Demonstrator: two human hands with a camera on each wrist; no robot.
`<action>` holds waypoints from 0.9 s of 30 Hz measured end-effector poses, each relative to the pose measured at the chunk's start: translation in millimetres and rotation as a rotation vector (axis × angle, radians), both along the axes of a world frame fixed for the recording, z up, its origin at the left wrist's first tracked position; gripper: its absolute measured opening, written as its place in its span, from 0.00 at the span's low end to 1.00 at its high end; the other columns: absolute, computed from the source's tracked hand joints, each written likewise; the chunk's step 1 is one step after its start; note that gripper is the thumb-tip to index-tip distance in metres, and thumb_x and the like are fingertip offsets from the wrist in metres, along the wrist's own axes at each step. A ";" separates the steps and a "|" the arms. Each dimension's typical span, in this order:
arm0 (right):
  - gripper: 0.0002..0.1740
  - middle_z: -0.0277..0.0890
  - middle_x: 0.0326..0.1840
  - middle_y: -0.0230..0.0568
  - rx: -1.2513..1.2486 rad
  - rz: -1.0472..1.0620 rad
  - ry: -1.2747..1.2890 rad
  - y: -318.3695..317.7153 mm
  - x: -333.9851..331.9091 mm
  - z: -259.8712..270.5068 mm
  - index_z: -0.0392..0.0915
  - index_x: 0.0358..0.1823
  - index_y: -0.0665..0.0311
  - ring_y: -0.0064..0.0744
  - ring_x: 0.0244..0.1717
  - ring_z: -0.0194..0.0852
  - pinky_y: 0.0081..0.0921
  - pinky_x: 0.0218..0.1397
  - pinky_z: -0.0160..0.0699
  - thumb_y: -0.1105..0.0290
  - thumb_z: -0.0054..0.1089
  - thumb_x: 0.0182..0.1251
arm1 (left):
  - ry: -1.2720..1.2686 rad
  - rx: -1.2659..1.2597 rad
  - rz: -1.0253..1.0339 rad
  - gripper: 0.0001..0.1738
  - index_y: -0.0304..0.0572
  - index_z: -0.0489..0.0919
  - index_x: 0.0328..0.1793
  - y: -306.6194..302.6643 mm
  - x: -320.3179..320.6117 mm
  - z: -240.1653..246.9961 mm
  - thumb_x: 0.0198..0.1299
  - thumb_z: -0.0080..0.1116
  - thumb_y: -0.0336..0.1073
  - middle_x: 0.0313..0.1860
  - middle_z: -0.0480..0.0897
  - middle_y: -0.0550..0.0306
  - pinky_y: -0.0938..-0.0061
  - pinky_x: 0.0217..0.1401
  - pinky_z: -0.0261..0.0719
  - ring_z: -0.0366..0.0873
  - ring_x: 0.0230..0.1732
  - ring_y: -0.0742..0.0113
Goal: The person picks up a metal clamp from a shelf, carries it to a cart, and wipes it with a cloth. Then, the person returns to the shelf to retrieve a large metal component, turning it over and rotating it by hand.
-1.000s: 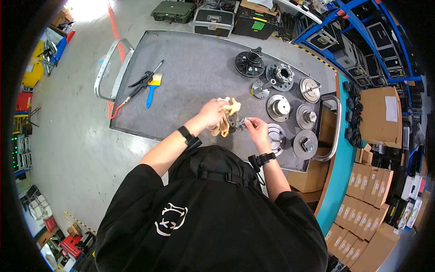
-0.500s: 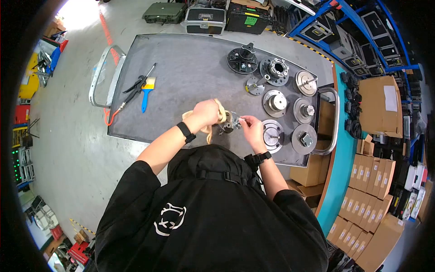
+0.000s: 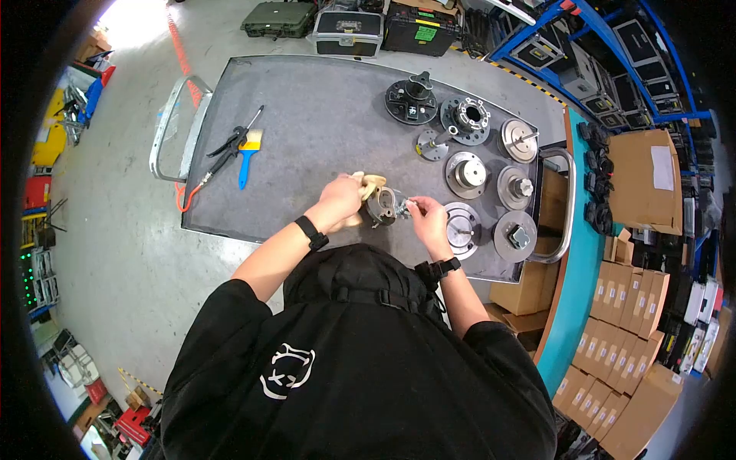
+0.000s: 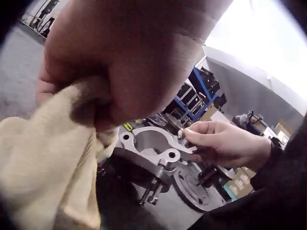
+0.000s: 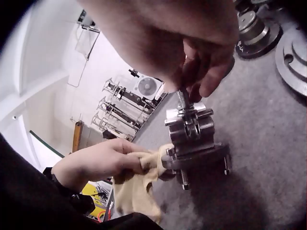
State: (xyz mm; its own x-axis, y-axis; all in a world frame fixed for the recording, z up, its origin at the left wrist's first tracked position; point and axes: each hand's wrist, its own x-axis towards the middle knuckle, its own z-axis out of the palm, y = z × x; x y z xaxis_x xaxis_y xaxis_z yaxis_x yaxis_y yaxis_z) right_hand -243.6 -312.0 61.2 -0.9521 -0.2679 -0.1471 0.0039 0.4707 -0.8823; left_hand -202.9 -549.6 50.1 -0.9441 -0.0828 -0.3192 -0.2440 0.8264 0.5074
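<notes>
My left hand [image 3: 340, 201] grips a bunched cream cloth [image 4: 53, 163], which hangs below the fingers and meets the flange edge in the right wrist view. Over the tabletop is a metal ring clamp [image 5: 194, 133] on a round flange, with bolts [image 5: 185, 180] sticking out beneath it. At the clamp's split side my right hand [image 3: 431, 221] pinches the upper end of a threaded bolt [image 5: 183, 101] between thumb and fingers. In the left wrist view the ring's open bore and two bolt holes show.
Several metal flanges and hubs [image 3: 465, 175] stand on the grey cart top [image 3: 307, 107] to the right. At its left lie a blue-handled brush [image 3: 246, 165], black pliers [image 3: 228, 146] and an orange-handled tool [image 3: 184, 195]. Metal rails [image 3: 560, 207] edge both ends.
My left hand and the cloth have shifted left, uncovering more of the clamp. The right hand stays at the bolt. The head view has shifted slightly since the first frame.
</notes>
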 end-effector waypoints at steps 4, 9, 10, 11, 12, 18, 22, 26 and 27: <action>0.11 0.84 0.30 0.46 0.025 0.027 -0.017 0.1 1.6 4.7 0.82 0.41 0.72 0.25 0.31 0.82 0.24 0.36 0.78 0.70 0.64 0.64 | 0.126 0.293 0.083 0.24 0.47 0.76 0.63 29.3 -3.3 38.5 0.58 0.57 0.32 0.50 0.78 0.36 0.55 0.53 0.78 0.79 0.47 0.41; 0.12 0.84 0.30 0.46 0.036 0.023 -0.012 -0.2 1.8 -1.4 0.82 0.41 0.72 0.25 0.30 0.82 0.24 0.35 0.78 0.70 0.65 0.63 | 0.093 0.366 -0.341 0.20 0.50 0.81 0.55 41.0 -2.5 4.1 0.54 0.59 0.36 0.41 0.82 0.43 0.56 0.47 0.79 0.80 0.43 0.42; 0.12 0.84 0.30 0.47 0.059 0.040 -0.005 -2.2 3.9 3.3 0.82 0.42 0.72 0.28 0.31 0.83 0.25 0.36 0.79 0.69 0.66 0.63 | 0.033 0.294 -0.380 0.17 0.50 0.82 0.51 38.4 -0.5 18.0 0.53 0.60 0.38 0.38 0.82 0.44 0.56 0.46 0.79 0.80 0.42 0.43; 0.12 0.84 0.30 0.48 0.083 0.056 0.002 -4.5 6.7 8.6 0.82 0.42 0.72 0.30 0.31 0.84 0.26 0.36 0.79 0.69 0.66 0.62 | -0.027 0.223 -0.419 0.14 0.50 0.84 0.46 35.7 0.8 32.6 0.53 0.60 0.39 0.35 0.83 0.45 0.56 0.45 0.79 0.81 0.41 0.44; 0.12 0.84 0.30 0.48 0.081 0.052 0.002 -7.8 9.8 13.5 0.82 0.42 0.72 0.30 0.31 0.84 0.26 0.36 0.79 0.69 0.66 0.62 | -0.098 0.193 -0.434 0.12 0.50 0.86 0.42 31.3 -3.5 44.7 0.53 0.60 0.40 0.34 0.84 0.45 0.56 0.43 0.78 0.81 0.38 0.44; 0.12 0.83 0.31 0.54 0.095 0.121 0.077 -20.5 20.9 22.8 0.82 0.41 0.70 0.43 0.33 0.86 0.32 0.37 0.80 0.69 0.67 0.61 | -0.212 0.176 -0.463 0.13 0.49 0.87 0.40 -1.8 -23.5 45.1 0.49 0.60 0.39 0.35 0.85 0.43 0.58 0.42 0.79 0.83 0.38 0.44; 0.11 0.83 0.30 0.53 0.072 0.054 0.046 -15.9 15.7 21.6 0.82 0.41 0.71 0.40 0.31 0.85 0.31 0.37 0.80 0.70 0.66 0.62 | -0.286 -0.030 -0.343 0.14 0.40 0.86 0.37 -14.0 -27.1 78.7 0.48 0.58 0.38 0.35 0.84 0.37 0.55 0.44 0.79 0.83 0.39 0.42; 0.11 0.83 0.31 0.52 0.060 0.069 0.013 -9.3 10.0 19.2 0.82 0.41 0.70 0.39 0.32 0.85 0.31 0.37 0.80 0.69 0.66 0.63 | -0.113 0.123 -0.119 0.15 0.44 0.85 0.45 -11.5 -17.4 59.5 0.52 0.55 0.37 0.36 0.83 0.38 0.56 0.46 0.79 0.82 0.41 0.41; 0.11 0.83 0.31 0.52 0.054 0.054 0.008 -8.7 12.5 18.0 0.82 0.41 0.70 0.39 0.32 0.85 0.31 0.37 0.80 0.69 0.66 0.63 | 0.012 0.259 -0.082 0.16 0.47 0.84 0.47 -8.4 -15.0 55.7 0.54 0.54 0.36 0.37 0.83 0.38 0.57 0.47 0.79 0.82 0.42 0.41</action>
